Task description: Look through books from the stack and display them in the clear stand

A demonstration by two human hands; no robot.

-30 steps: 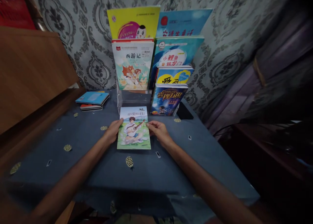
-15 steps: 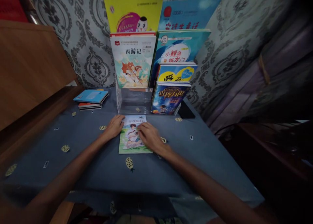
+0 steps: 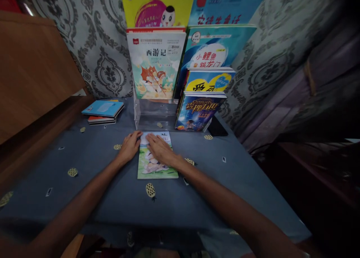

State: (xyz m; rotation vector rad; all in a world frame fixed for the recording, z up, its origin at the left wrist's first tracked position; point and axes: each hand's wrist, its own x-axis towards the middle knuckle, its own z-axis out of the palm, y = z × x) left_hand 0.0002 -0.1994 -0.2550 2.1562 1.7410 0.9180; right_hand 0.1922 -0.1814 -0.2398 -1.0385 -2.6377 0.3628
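Observation:
A thin paperback book [image 3: 163, 171] lies flat on the table, with a green and pale illustrated cover facing up. My left hand [image 3: 129, 147] rests at its upper left edge, fingers bent slightly and fingertips touching the corner. Across the upper part of the cover lies my right hand [image 3: 160, 149], palm down with fingers stretched out, hiding part of the title and the drawn figure. Just beyond the book stands a clear acrylic book rack [image 3: 153, 122], its lower left tier bare at the front.
Several upright books fill the rack, among them a white book [image 3: 157, 63] and a dark blue book [image 3: 197, 113]. To the left sits a small stack of books [image 3: 104, 108]. A dark flat object [image 3: 218, 126] lies right of the rack, on a blue-grey tablecloth [image 3: 92, 153].
My right hand has slid left and up across the cover, from its right side to near the top left. My left hand stays at the left edge. The camera view has shifted slightly.

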